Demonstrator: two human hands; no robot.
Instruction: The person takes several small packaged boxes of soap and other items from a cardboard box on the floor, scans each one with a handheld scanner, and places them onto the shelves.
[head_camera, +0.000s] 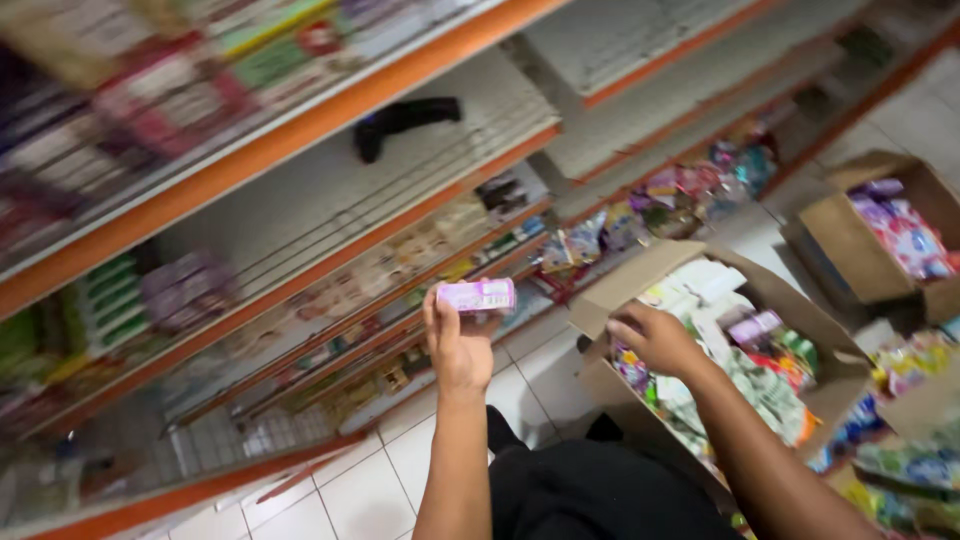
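Nearest the camera, both forearms extend out from the person's dark-clothed lap over the white tiled floor (375, 490).

Left hand (458, 345): raised, fingers pointing up, closed around a small pink-and-white packet (477, 296) held level toward the shelves, apparently so it faces the rack.

Right hand (655, 338): palm down, reaching into the open cardboard box (640, 275) of mixed packets on the right; whether it is grasping anything cannot be told.

Farther off, orange-edged shelves (300, 140) hold blurred goods; a second box (850, 240) sits far right.

Bare forearms, black trousers.
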